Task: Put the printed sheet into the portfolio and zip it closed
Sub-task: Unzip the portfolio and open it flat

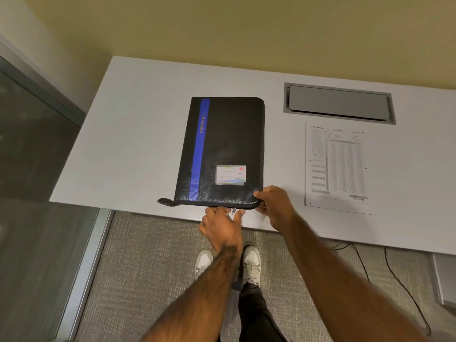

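A black portfolio (229,141) with a blue stripe and a small label card lies closed on the white table (138,134), its near edge at the table's front edge. My right hand (274,206) grips the portfolio's near right corner. At the middle of that near edge, my left hand (220,224) pinches the metal zipper pull (234,210) between thumb and finger. The printed sheet (338,166) lies flat on the table to the right of the portfolio, apart from it.
A grey metal cable hatch (339,103) is set into the table behind the sheet. Black cables (394,280) hang below the table on the right. A glass partition (37,169) stands at the left. My feet stand on grey carpet.
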`<state>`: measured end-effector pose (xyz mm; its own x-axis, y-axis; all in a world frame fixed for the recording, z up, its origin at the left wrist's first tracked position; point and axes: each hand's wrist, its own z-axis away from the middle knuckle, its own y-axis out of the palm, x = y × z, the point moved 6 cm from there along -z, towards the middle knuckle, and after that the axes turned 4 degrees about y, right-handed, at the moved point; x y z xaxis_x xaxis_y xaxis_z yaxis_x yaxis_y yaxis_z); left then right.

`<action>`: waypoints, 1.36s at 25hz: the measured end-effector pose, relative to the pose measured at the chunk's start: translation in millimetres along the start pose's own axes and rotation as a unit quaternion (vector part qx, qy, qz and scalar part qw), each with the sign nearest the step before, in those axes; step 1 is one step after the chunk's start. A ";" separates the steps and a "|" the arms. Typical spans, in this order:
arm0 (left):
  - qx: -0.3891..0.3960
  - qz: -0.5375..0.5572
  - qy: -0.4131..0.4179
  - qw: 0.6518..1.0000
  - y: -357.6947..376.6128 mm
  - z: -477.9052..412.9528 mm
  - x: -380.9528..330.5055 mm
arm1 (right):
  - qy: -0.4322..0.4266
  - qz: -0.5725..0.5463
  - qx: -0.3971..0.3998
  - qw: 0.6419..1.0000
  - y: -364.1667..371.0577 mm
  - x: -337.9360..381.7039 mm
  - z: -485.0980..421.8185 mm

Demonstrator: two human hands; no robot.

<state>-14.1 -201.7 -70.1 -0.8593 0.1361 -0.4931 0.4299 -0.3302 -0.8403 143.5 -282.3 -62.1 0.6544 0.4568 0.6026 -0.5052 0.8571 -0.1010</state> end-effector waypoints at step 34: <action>0.039 -0.136 0.038 0.989 -93.5 -80.4 98.7 | -0.114 0.116 0.035 0.986 4.6 39.9 33.1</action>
<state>-116.8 -82.4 -58.3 -0.9160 0.2981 -0.2685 0.1601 -0.3421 -0.9259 148.7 -268.1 -12.3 0.3771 0.5673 0.7321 -0.6694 0.7132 -0.2079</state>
